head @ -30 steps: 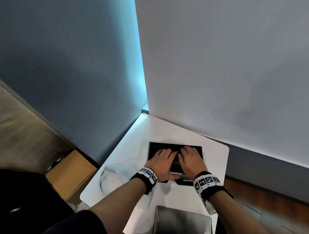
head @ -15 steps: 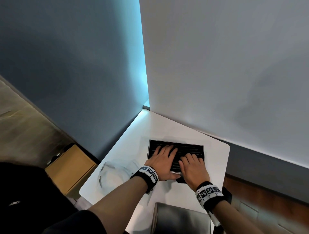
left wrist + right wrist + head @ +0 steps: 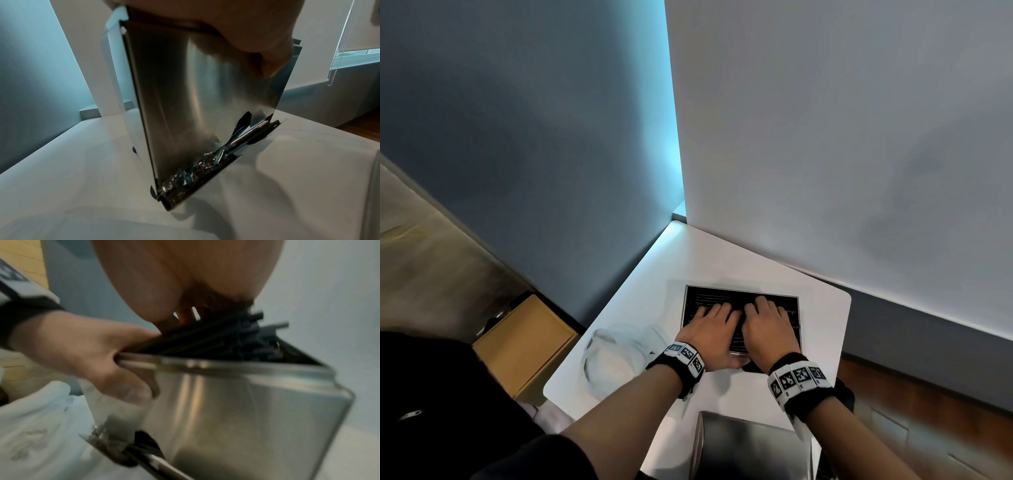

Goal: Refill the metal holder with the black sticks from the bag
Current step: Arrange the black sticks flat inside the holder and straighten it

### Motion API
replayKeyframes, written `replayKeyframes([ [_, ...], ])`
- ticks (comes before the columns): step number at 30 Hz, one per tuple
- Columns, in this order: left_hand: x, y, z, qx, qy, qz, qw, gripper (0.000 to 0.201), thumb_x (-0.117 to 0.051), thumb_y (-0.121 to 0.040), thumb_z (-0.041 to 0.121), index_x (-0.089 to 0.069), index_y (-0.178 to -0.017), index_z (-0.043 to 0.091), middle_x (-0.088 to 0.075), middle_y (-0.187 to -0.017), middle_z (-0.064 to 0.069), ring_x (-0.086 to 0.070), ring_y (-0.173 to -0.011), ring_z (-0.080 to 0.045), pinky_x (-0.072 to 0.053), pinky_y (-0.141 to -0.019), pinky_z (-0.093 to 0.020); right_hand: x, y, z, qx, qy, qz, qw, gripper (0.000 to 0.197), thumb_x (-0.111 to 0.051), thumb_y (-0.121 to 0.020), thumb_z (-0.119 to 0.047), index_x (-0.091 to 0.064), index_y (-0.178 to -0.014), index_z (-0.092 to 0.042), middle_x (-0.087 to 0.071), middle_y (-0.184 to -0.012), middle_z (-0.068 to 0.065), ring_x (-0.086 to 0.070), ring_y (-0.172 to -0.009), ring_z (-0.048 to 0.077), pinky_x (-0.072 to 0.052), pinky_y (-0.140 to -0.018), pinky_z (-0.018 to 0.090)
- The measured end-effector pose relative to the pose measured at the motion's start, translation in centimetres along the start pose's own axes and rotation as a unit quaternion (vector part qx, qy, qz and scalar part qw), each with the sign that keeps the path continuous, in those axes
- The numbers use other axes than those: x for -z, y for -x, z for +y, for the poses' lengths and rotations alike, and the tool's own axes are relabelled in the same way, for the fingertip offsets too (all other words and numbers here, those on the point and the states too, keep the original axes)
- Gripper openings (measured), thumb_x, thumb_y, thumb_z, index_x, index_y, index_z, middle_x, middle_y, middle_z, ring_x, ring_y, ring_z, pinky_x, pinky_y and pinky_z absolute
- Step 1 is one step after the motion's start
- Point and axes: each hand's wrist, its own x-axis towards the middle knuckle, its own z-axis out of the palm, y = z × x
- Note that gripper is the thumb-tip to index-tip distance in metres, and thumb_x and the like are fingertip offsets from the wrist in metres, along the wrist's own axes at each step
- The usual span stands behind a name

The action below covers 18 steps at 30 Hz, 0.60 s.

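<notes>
The metal holder point(image 3: 739, 291) stands open-topped on the white table point(image 3: 709, 253), packed with black sticks point(image 3: 709, 302) lying crosswise. My left hand point(image 3: 710, 329) lies flat on the sticks at the left, fingers spread. In the right wrist view the left hand point(image 3: 82, 353) has its thumb down the holder's point(image 3: 236, 410) front wall, below the sticks point(image 3: 226, 337). My right hand point(image 3: 768, 325) presses on the sticks beside it. The left wrist view shows the steel front wall point(image 3: 185, 97) and sticks in the bottom slot point(image 3: 257, 131). The clear plastic bag point(image 3: 616, 353) lies crumpled left of the holder.
A flat metal lid point(image 3: 753, 448) lies at the table's near edge, just below my wrists. Walls close the table's far and left sides. A cardboard box point(image 3: 524, 342) sits on the floor to the left, with wooden flooring to the right.
My right hand drew back toward the holder's near rim, then slid forward onto the sticks again. The left hand stayed on the sticks, shifting only slightly.
</notes>
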Motion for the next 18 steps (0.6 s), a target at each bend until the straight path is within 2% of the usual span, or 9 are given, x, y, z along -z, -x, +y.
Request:
replayKeyframes([
  [1,0.0,0.1,0.0,-0.002,-0.002,0.004,1.000,0.085,-0.057,-0.072,0.076,-0.044,-0.132,0.017,-0.049,-0.127,-0.004,-0.048,-0.117,-0.026,-0.039,-0.101,-0.049,-0.6,-0.2,0.3,0.009,-0.001,0.008,1.000,0.015,-0.050,-0.081,-0.022,-0.058,-0.092,-0.016,-0.056,-0.096,0.008,-0.055,-0.087,0.029,-0.046,-0.077,0.044],
  [4,-0.2,0.2,0.0,-0.008,-0.002,0.020,1.000,0.083,-0.057,-0.072,0.077,-0.047,-0.128,0.017,-0.050,-0.125,-0.004,-0.048,-0.115,-0.026,-0.042,-0.099,-0.049,-3.0,-0.3,1.3,0.043,0.012,0.001,0.999,0.025,-0.034,-0.089,-0.025,-0.057,-0.096,-0.019,-0.056,-0.098,0.005,-0.052,-0.091,0.028,-0.043,-0.082,0.044],
  [7,-0.4,0.2,0.0,-0.017,-0.002,0.038,0.999,0.088,-0.057,-0.070,0.077,-0.047,-0.133,0.017,-0.047,-0.133,-0.004,-0.047,-0.121,-0.025,-0.041,-0.103,-0.047,-4.2,0.1,1.4,0.031,0.004,0.017,0.999,0.036,-0.023,-0.096,-0.031,-0.058,-0.102,-0.022,-0.056,-0.102,0.002,-0.050,-0.094,0.025,-0.038,-0.082,0.041],
  [10,-0.6,0.3,0.0,-0.008,0.000,0.036,0.999,0.104,-0.055,-0.069,0.079,-0.037,-0.147,0.013,-0.038,-0.151,-0.008,-0.038,-0.139,-0.027,-0.032,-0.116,-0.049,-3.7,0.3,0.7,0.003,-0.032,0.058,0.998,0.034,-0.029,-0.096,-0.033,-0.060,-0.091,-0.020,-0.058,-0.093,0.002,-0.053,-0.087,0.025,-0.040,-0.074,0.041],
  [12,-0.8,0.3,0.0,-0.005,-0.002,0.022,1.000,0.109,-0.052,-0.070,0.080,-0.031,-0.152,0.012,-0.034,-0.157,-0.011,-0.034,-0.144,-0.028,-0.026,-0.120,-0.051,-3.5,0.4,0.5,-0.002,-0.047,0.078,0.996,0.029,-0.034,-0.092,-0.031,-0.059,-0.085,-0.019,-0.058,-0.087,0.002,-0.054,-0.082,0.025,-0.042,-0.069,0.041],
  [14,-0.9,0.3,0.0,-0.004,-0.002,0.008,1.000,0.108,-0.052,-0.071,0.081,-0.030,-0.153,0.014,-0.036,-0.156,-0.010,-0.036,-0.143,-0.028,-0.026,-0.120,-0.051,-3.5,0.4,0.4,0.003,-0.043,0.072,0.997,0.022,-0.041,-0.086,-0.029,-0.059,-0.084,-0.018,-0.058,-0.085,0.003,-0.054,-0.080,0.026,-0.043,-0.066,0.041],
  [16,-0.7,0.5,0.1,-0.002,-0.002,0.001,1.000,0.103,-0.054,-0.072,0.080,-0.032,-0.151,0.016,-0.043,-0.149,-0.006,-0.043,-0.135,-0.027,-0.031,-0.116,-0.049,-3.5,0.3,0.4,0.003,-0.041,0.068,0.997,0.012,-0.054,-0.079,-0.025,-0.059,-0.086,-0.017,-0.057,-0.086,0.004,-0.054,-0.080,0.026,-0.044,-0.066,0.040],
  [18,-0.4,0.5,0.2,0.000,-0.003,-0.001,1.000,0.097,-0.053,-0.072,0.079,-0.037,-0.145,0.017,-0.048,-0.140,-0.005,-0.047,-0.126,-0.027,-0.035,-0.110,-0.048,-3.7,0.2,0.3,0.009,-0.053,0.075,0.996,0.015,-0.053,-0.077,-0.023,-0.057,-0.090,-0.017,-0.055,-0.092,0.004,-0.052,-0.083,0.025,-0.044,-0.068,0.040],
])
